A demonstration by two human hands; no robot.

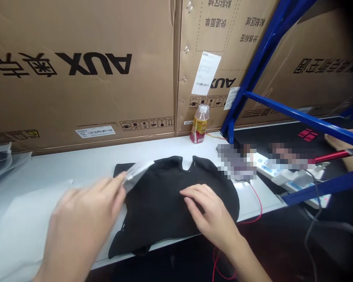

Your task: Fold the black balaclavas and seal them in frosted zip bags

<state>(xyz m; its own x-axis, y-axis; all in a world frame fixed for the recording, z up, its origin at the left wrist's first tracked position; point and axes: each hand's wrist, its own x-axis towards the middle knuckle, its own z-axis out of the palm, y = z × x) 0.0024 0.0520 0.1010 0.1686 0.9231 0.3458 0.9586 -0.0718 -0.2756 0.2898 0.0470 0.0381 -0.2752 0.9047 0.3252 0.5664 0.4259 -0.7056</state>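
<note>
Pinching a thin translucent piece (139,172) in the left hand (85,213), in the head view, with thumb and fingers closed together and blurred. Pointing that piece away and rightward, with its far end across the upper-left edge of a black cloth-like piece (161,207); cannot tell touching from hovering there. Showing the black piece spread flat on the white worktop (85,161), just right of the left hand, with its long axis running roughly left to right, a notch in the far edge and the lower-left corner at the worktop's near edge. Having the right hand (210,211) over the right half of it, hence nearer to its middle than the left, with fingers loosely curved, thumb set apart and nothing visible in the grasp; cannot tell contact with the black piece for sure. Judging the key relation as sideways: held piece at the left, right hand at the right, black piece between and beneath. Seeing also a pale sheet (23,227) left of the left hand, and a bottle (198,127) beyond the notch, near a large carton (91,98).
</note>
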